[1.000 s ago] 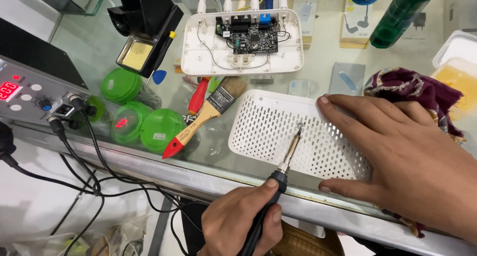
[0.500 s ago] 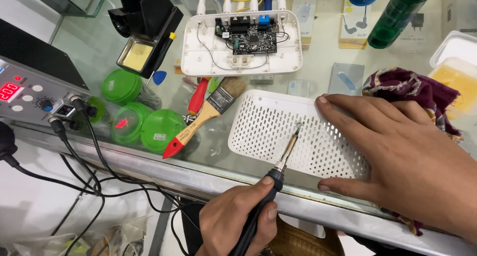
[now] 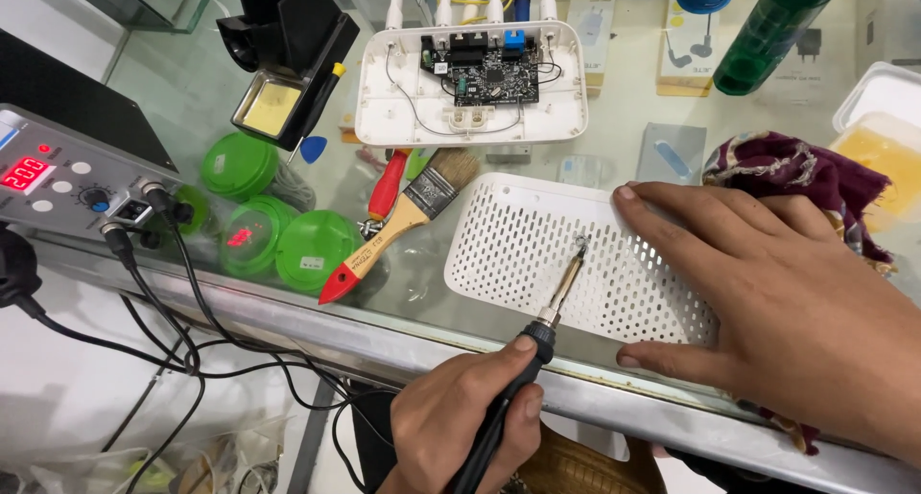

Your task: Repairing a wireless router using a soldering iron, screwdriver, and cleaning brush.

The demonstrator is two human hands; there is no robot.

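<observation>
Your glass counter [image 3: 240, 91] carries everything here, and the grey soldering station [image 3: 67, 173] with its red display sits at its left edge, cables hanging off the front. At the back lies the open white router base [image 3: 384, 101] with its dark circuit board [image 3: 489, 72] exposed. In front of it, near the counter's edge, lies the white perforated cover [image 3: 528, 245], and your right hand [image 3: 796, 302] rests flat on its right part, fingers spread and open, gripping nothing, just pressing the cover down. A dark red cloth [image 3: 787, 168] lies just behind that hand. Your left hand [image 3: 470, 422] is closed around the black handle of the soldering iron [image 3: 552, 307], whose tip touches the top of the cover near its middle. To the left lie 3 green round lids [image 3: 278, 230], then a paintbrush [image 3: 403, 230] with a red-tipped wooden handle, beside a red-handled screwdriver [image 3: 389, 182].
</observation>
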